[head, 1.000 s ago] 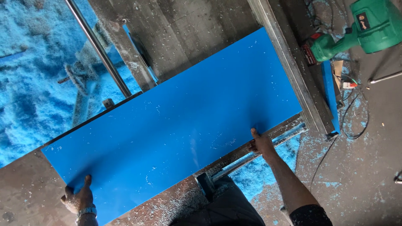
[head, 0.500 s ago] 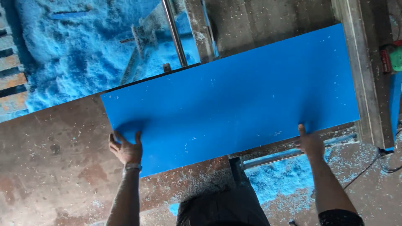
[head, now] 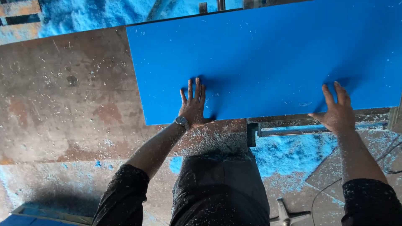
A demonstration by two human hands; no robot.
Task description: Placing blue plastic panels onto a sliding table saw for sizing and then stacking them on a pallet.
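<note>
Blue panel [head: 268, 58] runs left-right, lying ahead of both hands; left hand [head: 193, 104] and right hand [head: 337, 111] press flat, fingers spread, apparently gripping nothing, on its near edge.

packages: we see none | labels: we see none | signs: we see none | screens: we see none | note: we find nothing printed or wrapped anywhere in this head view

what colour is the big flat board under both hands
The board is solid bright blue, flecked with pale dust; the head view shows it plainly.
</note>
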